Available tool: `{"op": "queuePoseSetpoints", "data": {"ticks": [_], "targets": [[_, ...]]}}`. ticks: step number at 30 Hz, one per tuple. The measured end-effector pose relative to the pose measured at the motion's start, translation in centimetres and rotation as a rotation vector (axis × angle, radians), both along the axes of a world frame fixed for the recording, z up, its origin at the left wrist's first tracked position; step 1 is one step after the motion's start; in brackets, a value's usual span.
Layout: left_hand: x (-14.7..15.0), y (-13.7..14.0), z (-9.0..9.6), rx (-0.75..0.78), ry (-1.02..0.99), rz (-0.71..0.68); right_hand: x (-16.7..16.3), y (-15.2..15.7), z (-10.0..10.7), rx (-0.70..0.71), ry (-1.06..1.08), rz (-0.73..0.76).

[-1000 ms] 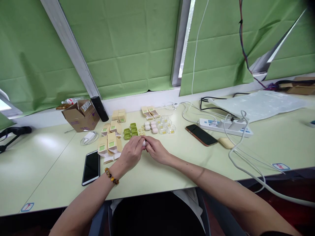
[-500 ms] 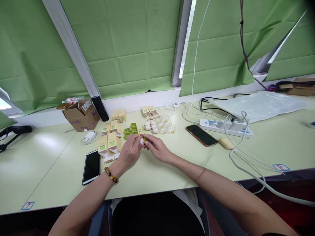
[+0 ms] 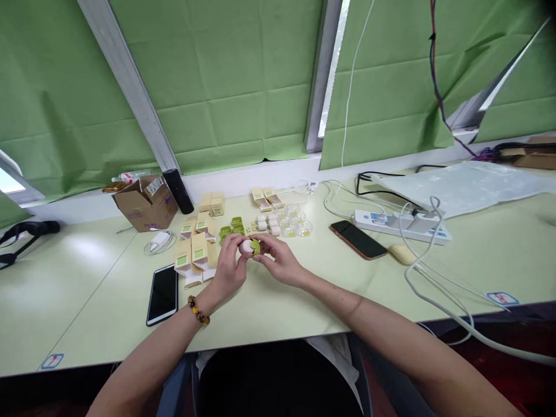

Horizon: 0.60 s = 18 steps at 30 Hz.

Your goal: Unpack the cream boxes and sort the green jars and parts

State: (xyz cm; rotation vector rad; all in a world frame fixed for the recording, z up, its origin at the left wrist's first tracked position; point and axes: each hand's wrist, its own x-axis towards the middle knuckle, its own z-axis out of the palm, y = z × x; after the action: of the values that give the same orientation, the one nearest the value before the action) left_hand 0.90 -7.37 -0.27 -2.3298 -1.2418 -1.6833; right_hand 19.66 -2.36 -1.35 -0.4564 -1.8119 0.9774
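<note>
A small pale-pink rounded piece [image 3: 245,248] sits between the fingers of my left hand [image 3: 230,265], close above the table. Against its right side is a green cap-like piece [image 3: 255,247], held by the fingertips of my right hand [image 3: 282,262]. The two pieces touch; I cannot tell whether they are joined. Just beyond my hands stand several green square cups [image 3: 237,225], tiny yellowish pieces [image 3: 249,230], several more pale-pink pieces [image 3: 273,226] and a group of clear plastic cups [image 3: 304,229] with yellow marks.
Small beige cartons [image 3: 200,255] stand left of my hands, beside a tablet-like device [image 3: 162,294]. Behind them are a cardboard box [image 3: 145,211] and a black cylinder [image 3: 178,191]. On the right lie a phone [image 3: 358,240], a beige case [image 3: 402,253] and a power strip [image 3: 403,226] with looping cables.
My hands have turned the held pieces and my fingers have shifted, so more of the pink piece and its green cap shows. The view has moved slightly.
</note>
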Motion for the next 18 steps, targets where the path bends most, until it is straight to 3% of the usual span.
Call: {"op": "queuePoseSetpoints", "data": {"ticks": [4, 9, 12, 18], "targets": [[-0.6, 0.5, 0.8, -0.068, -0.430, 0.019, 0.6, 1.1, -0.3, -0.101, -0.026, -0.049], [-1.1, 1.3, 1.6, -0.515, -1.047, -0.426, 0.8, 1.6, -0.9, -0.013, -0.228, -0.070], [-0.9, 1.1, 2.0, -0.628, -1.183, -0.582, 0.4, 1.2, -1.6, 0.061, -0.384, -0.028], [-0.4, 0.3, 2.4, -0.674, -1.214, -0.649, 0.4, 0.9, -2.2, 0.179, -0.485, 0.023]]}}
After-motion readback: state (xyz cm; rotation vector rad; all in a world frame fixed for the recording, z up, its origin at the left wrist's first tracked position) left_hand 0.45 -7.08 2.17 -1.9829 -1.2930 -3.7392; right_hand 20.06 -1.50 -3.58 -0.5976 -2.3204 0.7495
